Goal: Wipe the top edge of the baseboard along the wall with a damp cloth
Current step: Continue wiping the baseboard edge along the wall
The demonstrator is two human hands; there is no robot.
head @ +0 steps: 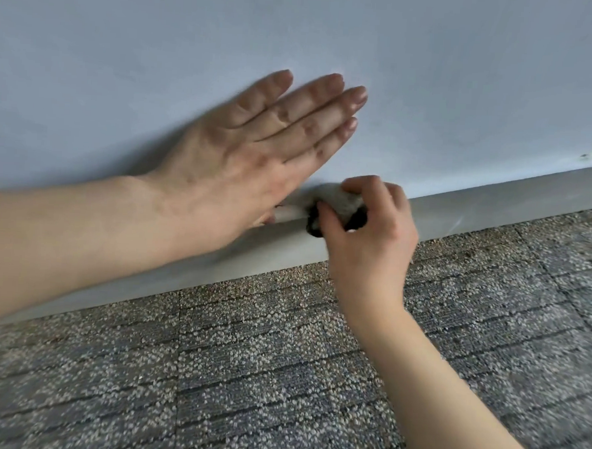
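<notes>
A grey baseboard (494,207) runs slantwise along the foot of a pale blue-grey wall (433,60), rising toward the right. My right hand (370,228) is closed on a small bunched cloth (340,202), light on top and dark underneath, and presses it against the baseboard's top edge near the middle of the view. My left hand (257,146) lies flat against the wall just left of the cloth, fingers straight and close together, holding nothing. Its palm covers part of the baseboard's top edge.
Grey speckled carpet tiles (245,376) cover the floor below the baseboard. A small dark mark (583,156) sits on the wall just above the baseboard at the far right.
</notes>
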